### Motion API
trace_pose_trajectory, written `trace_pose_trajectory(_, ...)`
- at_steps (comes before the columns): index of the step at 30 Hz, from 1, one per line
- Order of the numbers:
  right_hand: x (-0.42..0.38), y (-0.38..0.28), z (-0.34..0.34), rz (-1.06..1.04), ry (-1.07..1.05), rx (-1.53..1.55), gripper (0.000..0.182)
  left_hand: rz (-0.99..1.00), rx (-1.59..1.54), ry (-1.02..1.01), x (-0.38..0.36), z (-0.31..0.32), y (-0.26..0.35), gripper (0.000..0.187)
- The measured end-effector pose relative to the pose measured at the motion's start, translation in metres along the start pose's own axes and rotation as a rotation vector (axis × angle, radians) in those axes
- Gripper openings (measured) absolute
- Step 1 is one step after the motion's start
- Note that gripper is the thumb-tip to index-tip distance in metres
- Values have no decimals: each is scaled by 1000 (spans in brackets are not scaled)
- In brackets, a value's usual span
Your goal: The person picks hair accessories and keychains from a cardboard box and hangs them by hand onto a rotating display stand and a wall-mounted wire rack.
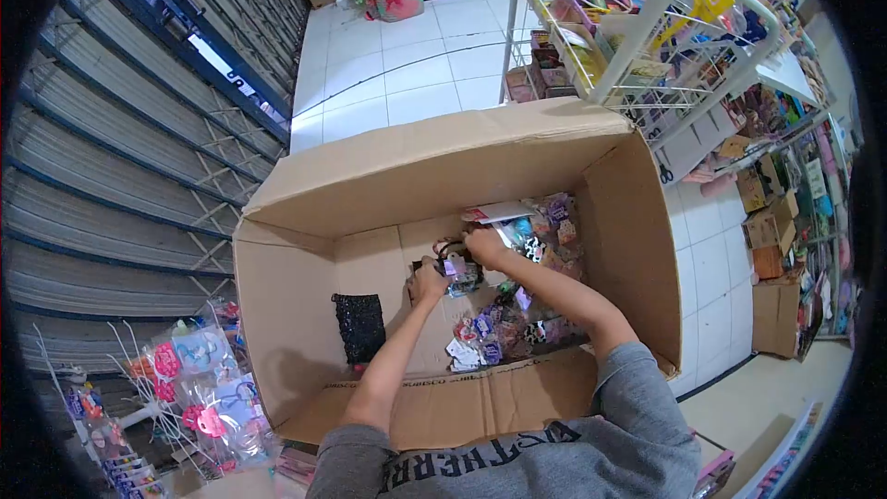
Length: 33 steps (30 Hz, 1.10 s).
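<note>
Both hands reach down into a large open cardboard box. My left hand has its fingers closed at a small dark item beside a packet with a purple tag. Just right of it, my right hand is closed near a dark looped item; its fingertips are hard to make out. Small plastic-wrapped goods lie along the right part of the box floor. A black textured piece lies flat on the left of the floor.
A white wire rack with goods stands behind the box at the right. Hanging packets are at the lower left, beside a metal shutter. A pink bag sits on the tiled floor at the back.
</note>
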State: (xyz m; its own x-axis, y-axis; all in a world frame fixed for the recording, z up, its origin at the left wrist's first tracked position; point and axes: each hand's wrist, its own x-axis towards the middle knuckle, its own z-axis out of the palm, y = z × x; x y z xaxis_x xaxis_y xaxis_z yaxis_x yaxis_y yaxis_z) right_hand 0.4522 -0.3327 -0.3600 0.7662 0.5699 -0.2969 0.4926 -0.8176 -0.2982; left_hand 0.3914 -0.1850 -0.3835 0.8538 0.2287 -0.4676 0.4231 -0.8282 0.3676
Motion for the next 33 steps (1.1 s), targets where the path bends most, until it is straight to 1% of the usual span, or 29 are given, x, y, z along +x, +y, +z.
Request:
trace_pose_trajectory(1,1,1,-2,23,-45,13,20,78,-7,14,2,-1,-3,50)
trace_pose_trajectory(2,3,1,-4,18,-48,10,20,158,-13,27,3,-2,-5,43)
trace_pose_trajectory(3,3,0,-9,38,-30,121,21,155,-17,30,2,-7,-6,43)
trace_pose_trajectory(4,4,0,-15,58,-8,230,23,208,-74,10,1,-12,-5,35)
trace_pose_trajectory(5,4,1,-23,57,-5,223,23,262,-132,-9,0,-17,-4,27)
trace_pose_trajectory(6,4,2,-32,-20,6,275,24,265,-138,-5,-2,-22,-3,27)
trace_pose_trajectory(8,0,2,-48,-174,28,378,27,308,-146,-55,-7,-32,0,16)
trace_pose_trajectory(9,5,5,-44,-225,78,444,27,325,-171,-72,-9,-37,0,13)
trace_pose_trajectory(10,-3,-4,-66,-228,82,438,27,329,-173,-65,-2,-36,-7,13)
trace_pose_trajectory(12,-24,-23,-123,-139,-144,635,28,563,-170,-312,16,-31,-20,22)
trace_pose_trajectory(13,-34,-33,-151,-135,-214,646,30,597,-153,-244,2,-52,-7,13)
trace_pose_trajectory(14,-40,-38,-166,-144,-210,635,30,599,-156,-229,-1,-69,1,13)
trace_pose_trajectory(16,-51,-47,-189,-314,-117,774,26,725,-259,-432,-7,-103,10,14)
trace_pose_trajectory(17,-57,-55,-201,-340,-124,758,26,748,-209,-384,-16,-120,12,18)
trace_pose_trajectory(18,-63,-63,-212,-372,-105,880,24,733,-214,-353,-33,-145,18,18)
trace_pose_trajectory(19,-68,-73,-224,-409,-91,1000,22,677,-261,-354,-53,-174,27,20)
trace_pose_trajectory(20,-73,-85,-236,-447,-108,983,22,619,-310,-351,-73,-201,30,22)
trace_pose_trajectory(21,-79,-99,-247,-447,-88,1185,20,600,-317,-310,-92,-224,28,22)
trace_pose_trajectory(22,-85,-114,-258,-441,-75,1387,17,634,-433,-226,-110,-245,24,22)
trace_pose_trajectory(23,-92,-132,-271,-443,-76,1421,19,668,-548,-135,-130,-262,18,22)
trace_pose_trajectory(24,-100,-151,-283,-447,-83,1456,22,646,-554,-83,-152,-277,10,22)
trace_pose_trajectory(25,-105,-170,-292,-509,-126,1535,20,645,-665,-35,-174,-291,-1,21)
trace_pose_trajectory(26,-106,-187,-298,-580,-133,1536,20,644,-773,23,-198,-303,-15,20)
trace_pose_trajectory(27,-112,-209,-305,-622,-148,1529,20,616,-736,191,-223,-308,-33,18)
trace_pose_trajectory(28,-118,-232,-310,-668,-170,1523,20,606,-815,376,-247,-305,-48,17)
trace_pose_trajectory(30,-122,-274,-313,-818,-345,1480,20,579,-974,534,-304,-301,-81,15)
trace_pose_trajectory(31,-124,-296,-312,-901,-457,1453,21,581,-1083,578,-325,-290,-105,14)
trace_pose_trajectory(32,-128,-320,-310,-980,-575,1423,21,518,-1069,701,-352,-283,-117,14)
trace_pose_trajectory(33,-133,-344,-307,-1015,-665,1389,22,514,-1202,792,-376,-275,-124,14)
